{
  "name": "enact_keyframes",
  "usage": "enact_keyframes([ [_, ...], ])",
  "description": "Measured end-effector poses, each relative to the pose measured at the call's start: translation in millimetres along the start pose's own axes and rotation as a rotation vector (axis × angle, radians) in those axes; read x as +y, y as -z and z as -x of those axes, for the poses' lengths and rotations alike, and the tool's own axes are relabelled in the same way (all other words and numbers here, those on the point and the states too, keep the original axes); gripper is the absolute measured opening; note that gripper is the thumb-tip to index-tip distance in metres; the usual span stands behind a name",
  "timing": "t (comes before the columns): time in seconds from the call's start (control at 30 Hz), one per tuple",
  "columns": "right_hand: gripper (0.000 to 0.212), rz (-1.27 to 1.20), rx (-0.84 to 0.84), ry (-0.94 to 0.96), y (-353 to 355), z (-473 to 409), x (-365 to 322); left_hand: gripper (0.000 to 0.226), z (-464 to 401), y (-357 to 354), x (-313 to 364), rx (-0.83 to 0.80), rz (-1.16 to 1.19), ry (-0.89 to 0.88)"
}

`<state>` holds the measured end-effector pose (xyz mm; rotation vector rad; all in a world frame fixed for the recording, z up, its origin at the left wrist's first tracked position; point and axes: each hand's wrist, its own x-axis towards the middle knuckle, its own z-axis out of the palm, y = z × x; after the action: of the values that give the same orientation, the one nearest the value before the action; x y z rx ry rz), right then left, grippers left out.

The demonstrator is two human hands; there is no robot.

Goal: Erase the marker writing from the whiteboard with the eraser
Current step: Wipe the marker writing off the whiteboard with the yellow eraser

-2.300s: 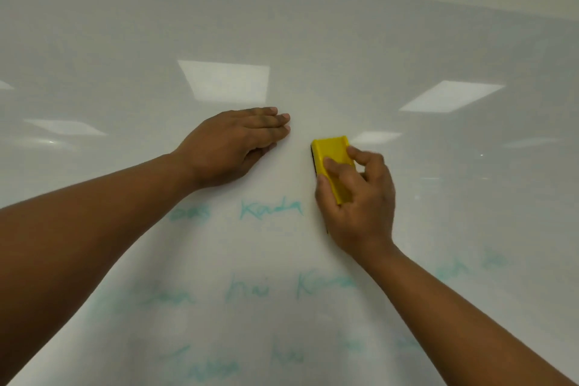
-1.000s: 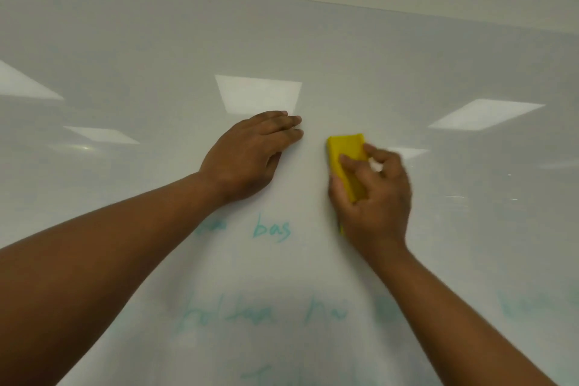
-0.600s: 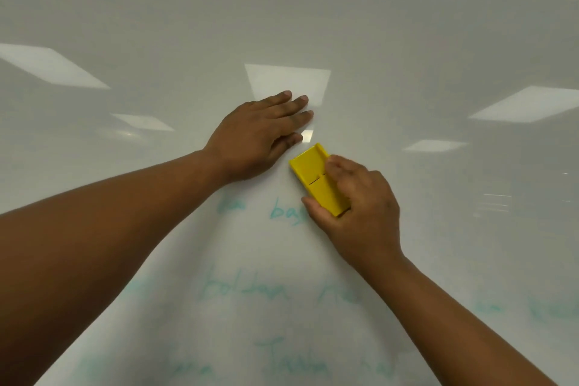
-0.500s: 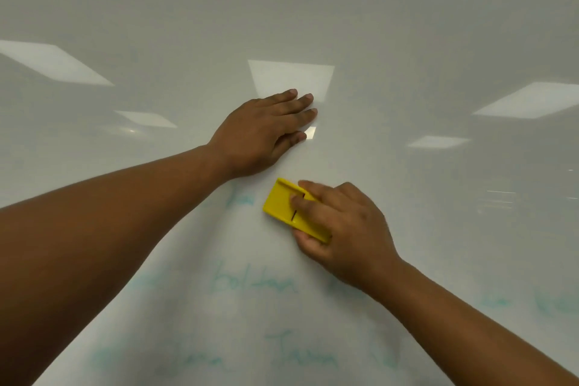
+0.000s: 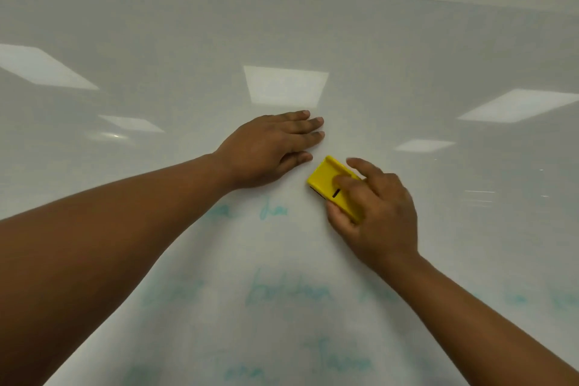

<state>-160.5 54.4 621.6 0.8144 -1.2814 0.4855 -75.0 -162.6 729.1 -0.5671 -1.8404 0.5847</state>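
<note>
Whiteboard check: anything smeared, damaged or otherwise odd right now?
Nothing stands out. The whiteboard shows only faint teal writing not yet erased, plus ceiling-light reflections. The right hand holds the yellow eraser against the board, tilted diagonally; the left hand rests flat beside it.

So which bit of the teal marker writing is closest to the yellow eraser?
The short teal scrawl just left of the yellow plastic eraser, below the left hand; every other teal word sits in lower rows.
</note>
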Motion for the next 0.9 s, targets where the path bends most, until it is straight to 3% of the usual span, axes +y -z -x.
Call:
enact_keyframes([
  [0.17,0.030,-0.036,-0.186,0.412,-13.2,7.8,-34.2,0.044,14.1,4.3,-16.5,0.012,-0.004,-0.056],
  [0.3,0.032,0.002,-0.074,0.112,-14.6,-23.2,-28.7,0.040,28.4,8.6,-28.3,0.076,0.007,-0.028],
  [0.33,0.032,0.002,-0.067,0.120,-17.8,-19.6,-34.0,0.039,31.5,8.9,-29.6,0.088,0.006,-0.020],
  [0.47,0.024,-0.049,-0.237,0.515,-23.9,9.0,-51.6,0.038,42.8,10.5,-36.4,0.109,-0.011,-0.020],
  [0.5,0.021,-0.029,-0.245,0.517,-21.9,2.9,-47.4,0.038,44.4,11.2,-38.0,0.111,-0.019,-0.022],
  [0.63,0.017,-0.005,-0.130,0.188,-20.3,-25.4,-42.2,0.037,46.8,13.2,-39.6,0.119,-0.024,-0.018],
  [0.8,0.017,-0.046,-0.315,0.526,-30.0,-8.2,-67.1,0.036,52.8,15.9,-42.9,0.104,-0.015,-0.007],
  [0.9,0.019,-0.056,-0.227,0.275,-26.8,-33.5,-58.0,0.036,58.7,19.3,-45.7,0.101,-0.030,-0.015],
])
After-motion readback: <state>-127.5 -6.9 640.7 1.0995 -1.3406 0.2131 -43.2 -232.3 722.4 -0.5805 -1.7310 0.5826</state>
